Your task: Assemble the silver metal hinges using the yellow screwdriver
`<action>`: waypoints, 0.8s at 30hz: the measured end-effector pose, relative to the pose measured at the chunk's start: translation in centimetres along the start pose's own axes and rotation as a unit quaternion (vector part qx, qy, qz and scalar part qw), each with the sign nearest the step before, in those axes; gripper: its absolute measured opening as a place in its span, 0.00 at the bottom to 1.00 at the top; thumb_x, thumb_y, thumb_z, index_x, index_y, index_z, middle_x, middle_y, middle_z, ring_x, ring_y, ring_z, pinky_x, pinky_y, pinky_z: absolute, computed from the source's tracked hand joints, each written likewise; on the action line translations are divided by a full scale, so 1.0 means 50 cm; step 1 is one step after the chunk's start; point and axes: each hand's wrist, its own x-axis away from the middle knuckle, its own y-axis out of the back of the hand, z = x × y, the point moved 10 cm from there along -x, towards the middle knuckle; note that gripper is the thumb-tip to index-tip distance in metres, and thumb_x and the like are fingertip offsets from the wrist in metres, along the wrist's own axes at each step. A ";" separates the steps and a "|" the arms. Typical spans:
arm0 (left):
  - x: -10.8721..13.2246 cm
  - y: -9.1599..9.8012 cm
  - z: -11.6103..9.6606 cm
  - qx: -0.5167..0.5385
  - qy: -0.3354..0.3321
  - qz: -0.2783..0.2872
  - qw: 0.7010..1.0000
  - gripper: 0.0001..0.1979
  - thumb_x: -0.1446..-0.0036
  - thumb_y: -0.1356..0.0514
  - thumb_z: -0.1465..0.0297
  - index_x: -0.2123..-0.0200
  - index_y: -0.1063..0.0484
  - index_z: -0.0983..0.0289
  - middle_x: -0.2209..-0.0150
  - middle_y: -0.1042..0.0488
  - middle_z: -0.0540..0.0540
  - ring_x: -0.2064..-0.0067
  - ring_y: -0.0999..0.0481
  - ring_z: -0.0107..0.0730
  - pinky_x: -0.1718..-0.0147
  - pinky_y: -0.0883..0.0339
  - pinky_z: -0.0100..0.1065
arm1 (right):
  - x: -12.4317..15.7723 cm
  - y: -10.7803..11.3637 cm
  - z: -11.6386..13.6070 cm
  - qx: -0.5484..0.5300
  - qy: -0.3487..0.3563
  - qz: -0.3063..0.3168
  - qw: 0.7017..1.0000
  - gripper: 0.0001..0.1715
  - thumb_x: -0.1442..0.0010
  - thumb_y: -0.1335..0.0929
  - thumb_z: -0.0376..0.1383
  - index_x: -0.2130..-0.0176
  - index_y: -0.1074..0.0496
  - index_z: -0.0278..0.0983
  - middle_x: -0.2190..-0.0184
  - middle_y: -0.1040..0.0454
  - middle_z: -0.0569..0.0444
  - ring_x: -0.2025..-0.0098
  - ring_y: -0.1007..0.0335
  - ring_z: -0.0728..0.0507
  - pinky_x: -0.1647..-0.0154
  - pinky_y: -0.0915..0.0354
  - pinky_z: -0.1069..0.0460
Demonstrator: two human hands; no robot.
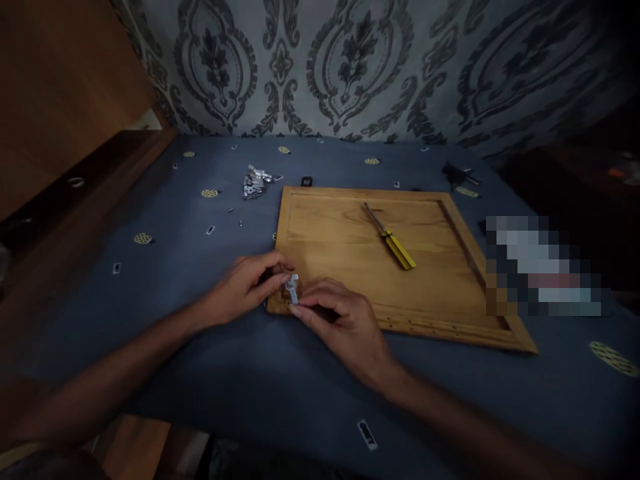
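A wooden panel [350, 247] with a raised frame lies flat on the blue cloth. At its near left corner both my hands meet on a small metal fitting [293, 288]. My left hand [247, 283] pinches at the corner beside the fitting, fingers curled. My right hand [340, 327] holds the fitting between thumb and fingertips and presses it to the panel's edge. A yellow-handled screwdriver [393, 241] rests loose on the panel's middle, apart from both hands.
A pile of several metal fittings [254, 181] lies on the blue cloth [165, 287] behind the panel's left corner. Dark small parts [457, 175] sit at the back right. Patterned wallpaper rises behind; a wooden cabinet stands at the left.
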 end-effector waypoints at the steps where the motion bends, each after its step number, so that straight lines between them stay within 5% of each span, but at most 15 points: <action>1: 0.002 0.002 -0.013 -0.021 -0.019 0.007 1.000 0.11 0.30 0.43 0.64 0.54 0.25 0.64 0.63 0.21 0.53 0.64 0.23 0.31 0.64 0.33 0.30 | 0.000 0.004 -0.002 -0.014 -0.003 -0.006 1.000 0.06 0.36 0.25 0.35 0.67 0.19 0.41 0.69 0.19 0.55 0.65 0.22 0.45 0.61 0.29 0.49; 5: 0.012 0.000 -0.052 -0.085 -0.069 0.046 0.993 0.14 0.33 0.40 0.67 0.46 0.26 0.64 0.57 0.22 0.56 0.55 0.23 0.37 0.55 0.29 0.35 | -0.003 0.016 -0.008 -0.062 -0.021 -0.022 0.998 0.07 0.37 0.25 0.36 0.68 0.18 0.40 0.69 0.19 0.54 0.66 0.22 0.46 0.63 0.27 0.51; 9: 0.018 -0.006 -0.055 -0.121 -0.062 0.049 0.990 0.23 0.35 0.34 0.60 0.41 0.29 0.61 0.52 0.23 0.57 0.50 0.24 0.42 0.51 0.29 0.39 | -0.006 0.020 -0.011 -0.076 -0.037 -0.028 0.996 0.08 0.37 0.25 0.36 0.69 0.18 0.40 0.70 0.20 0.54 0.67 0.22 0.46 0.65 0.26 0.51; 24: 0.026 0.002 -0.063 -0.196 -0.063 -0.029 0.978 0.19 0.40 0.28 0.57 0.52 0.26 0.61 0.54 0.24 0.54 0.53 0.26 0.41 0.56 0.35 0.39 | -0.006 0.019 -0.002 -0.053 -0.012 -0.023 0.998 0.10 0.35 0.25 0.39 0.69 0.18 0.41 0.71 0.18 0.55 0.67 0.20 0.46 0.65 0.25 0.51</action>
